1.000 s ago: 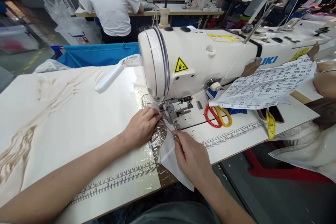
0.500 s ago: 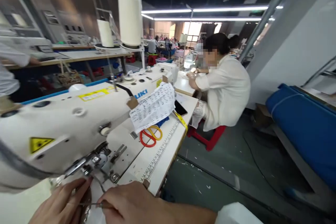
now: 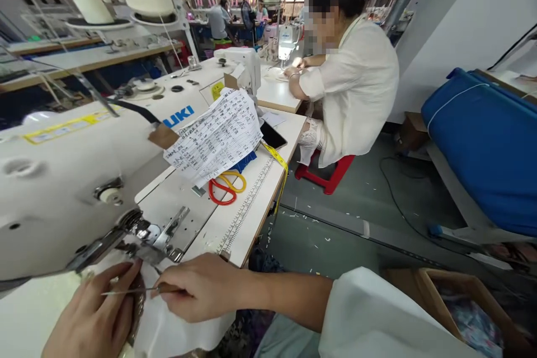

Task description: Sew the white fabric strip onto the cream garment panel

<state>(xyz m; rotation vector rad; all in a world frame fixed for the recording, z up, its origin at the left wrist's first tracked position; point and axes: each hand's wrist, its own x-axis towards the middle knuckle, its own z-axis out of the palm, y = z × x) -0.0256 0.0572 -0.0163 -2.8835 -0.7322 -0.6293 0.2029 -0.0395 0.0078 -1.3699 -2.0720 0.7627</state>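
White cloth (image 3: 172,327): lying beside the sewing machine (image 3: 79,162); work, we judge, unfinished. Right hand (image 3: 199,288): grip closed around a thin tool (image 3: 132,290). Left hand (image 3: 94,310): fingers bent; hold, we cannot tell.

The sewing machine (image 3: 104,162) blocks the way on the far left, its metal foot parts (image 3: 145,229) low and close ahead of both hands. A thin tool (image 3: 130,291) from the right hand (image 3: 201,288) bars the narrow gap to the left hand (image 3: 94,310). A hand could pass along the table's (image 3: 250,224) front strip, beside the scissors (image 3: 227,185), until the tape measure (image 3: 277,158) crosses it; the paper (image 3: 216,137) overhangs behind.
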